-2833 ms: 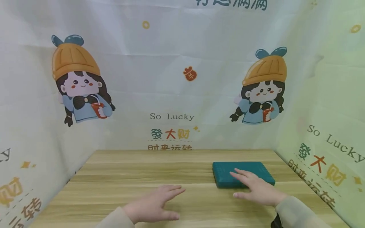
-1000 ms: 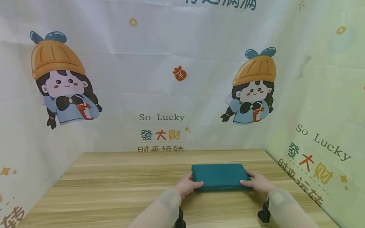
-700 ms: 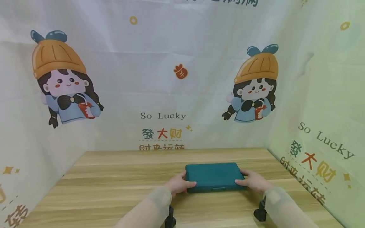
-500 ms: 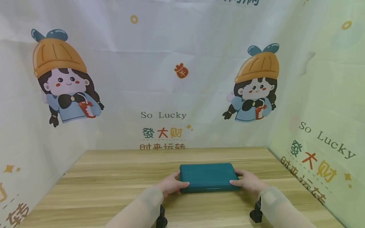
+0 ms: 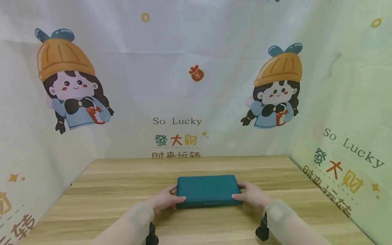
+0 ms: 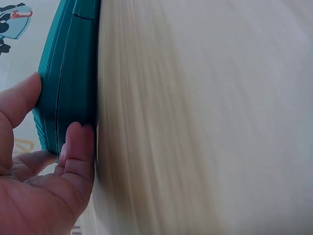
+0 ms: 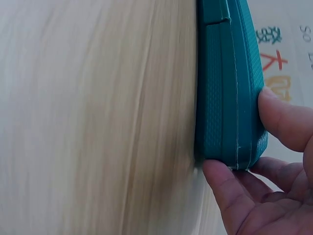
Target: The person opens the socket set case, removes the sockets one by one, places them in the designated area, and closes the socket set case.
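Observation:
A flat teal plastic case (image 5: 208,189) with a closed lid lies at the middle of the wooden table, its front latch facing me. My left hand (image 5: 165,198) grips its left end, the thumb on the top edge and the fingers along the side. At the opposite end my right hand (image 5: 252,194) holds it the same way, thumb on top. In the left wrist view a seam runs along the case (image 6: 73,73), and its underside is right at the tabletop. The right wrist view shows the textured side of the case (image 7: 230,98) between thumb and fingers.
The wood-grain table (image 5: 122,180) reaches back to a white cloth backdrop (image 5: 147,75) printed with cartoon figures and lettering. The cloth also hangs along both sides. A small black device (image 5: 262,229) is strapped under the right wrist, another under the left.
Earlier both hands hovered apart, the right over the case at the table's right. Since then they have taken its two ends and moved it left to the middle.

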`<state>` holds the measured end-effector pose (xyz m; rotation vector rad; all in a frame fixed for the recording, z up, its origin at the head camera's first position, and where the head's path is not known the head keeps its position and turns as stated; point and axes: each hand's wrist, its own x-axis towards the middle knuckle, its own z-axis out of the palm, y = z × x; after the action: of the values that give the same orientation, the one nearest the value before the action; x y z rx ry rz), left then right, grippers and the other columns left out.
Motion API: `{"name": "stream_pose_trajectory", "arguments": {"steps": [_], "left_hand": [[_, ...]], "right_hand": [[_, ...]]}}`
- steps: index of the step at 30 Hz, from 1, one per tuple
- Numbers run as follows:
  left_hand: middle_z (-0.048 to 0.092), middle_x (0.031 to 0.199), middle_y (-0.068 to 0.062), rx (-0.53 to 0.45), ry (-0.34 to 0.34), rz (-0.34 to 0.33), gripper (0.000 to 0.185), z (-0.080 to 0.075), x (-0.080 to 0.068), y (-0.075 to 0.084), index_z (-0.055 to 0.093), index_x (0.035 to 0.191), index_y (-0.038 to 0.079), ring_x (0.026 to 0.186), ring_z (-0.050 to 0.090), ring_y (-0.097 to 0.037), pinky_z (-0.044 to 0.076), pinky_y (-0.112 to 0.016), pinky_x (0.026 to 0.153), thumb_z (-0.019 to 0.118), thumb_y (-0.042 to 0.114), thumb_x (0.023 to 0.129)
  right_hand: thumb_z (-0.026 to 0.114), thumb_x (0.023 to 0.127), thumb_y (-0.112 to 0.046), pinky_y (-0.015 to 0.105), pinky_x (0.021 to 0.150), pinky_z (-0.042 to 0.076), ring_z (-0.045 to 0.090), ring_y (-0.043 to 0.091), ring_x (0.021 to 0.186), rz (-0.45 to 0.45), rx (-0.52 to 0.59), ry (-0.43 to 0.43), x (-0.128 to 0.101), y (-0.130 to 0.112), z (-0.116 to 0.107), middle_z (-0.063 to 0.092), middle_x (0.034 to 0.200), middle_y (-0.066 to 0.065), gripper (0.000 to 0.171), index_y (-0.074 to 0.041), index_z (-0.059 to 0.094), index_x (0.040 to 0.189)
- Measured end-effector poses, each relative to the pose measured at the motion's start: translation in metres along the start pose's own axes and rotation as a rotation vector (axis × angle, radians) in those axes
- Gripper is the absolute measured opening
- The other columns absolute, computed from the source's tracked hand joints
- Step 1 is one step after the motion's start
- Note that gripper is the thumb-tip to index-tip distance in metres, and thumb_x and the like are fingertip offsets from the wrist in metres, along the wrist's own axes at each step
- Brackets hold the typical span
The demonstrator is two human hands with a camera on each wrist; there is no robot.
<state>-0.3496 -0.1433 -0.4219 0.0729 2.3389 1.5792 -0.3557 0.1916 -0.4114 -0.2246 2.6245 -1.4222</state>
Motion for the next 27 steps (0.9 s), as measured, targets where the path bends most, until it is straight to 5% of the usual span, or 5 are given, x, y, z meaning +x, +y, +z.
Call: {"name": "stream_pose_trajectory", "arguments": {"steps": [10,27], "left_hand": [[0.046,0.131,-0.030,-0.013,0.003,-0.018,0.090,-0.023,-0.016,-0.013,0.019,0.152,-0.002,0.091,0.060,-0.026,0.047,-0.044,0.084,0.075,0.023,0.086],[0.041,0.136,-0.035,-0.033,-0.010,-0.015,0.092,-0.039,-0.037,-0.024,0.020,0.151,-0.002,0.103,0.063,-0.025,0.052,-0.043,0.083,0.076,0.023,0.083]], "right_hand": [[0.077,0.082,-0.015,0.044,0.084,0.052,0.052,0.040,0.118,-0.017,0.044,-0.040,-0.001,-0.013,0.022,0.045,0.137,0.028,0.070,0.011,0.042,0.137],[0.076,0.083,-0.012,0.042,0.080,0.053,0.060,0.033,0.105,-0.025,0.025,-0.070,-0.010,-0.028,0.039,0.045,0.136,0.029,0.067,0.012,0.042,0.136]]}}
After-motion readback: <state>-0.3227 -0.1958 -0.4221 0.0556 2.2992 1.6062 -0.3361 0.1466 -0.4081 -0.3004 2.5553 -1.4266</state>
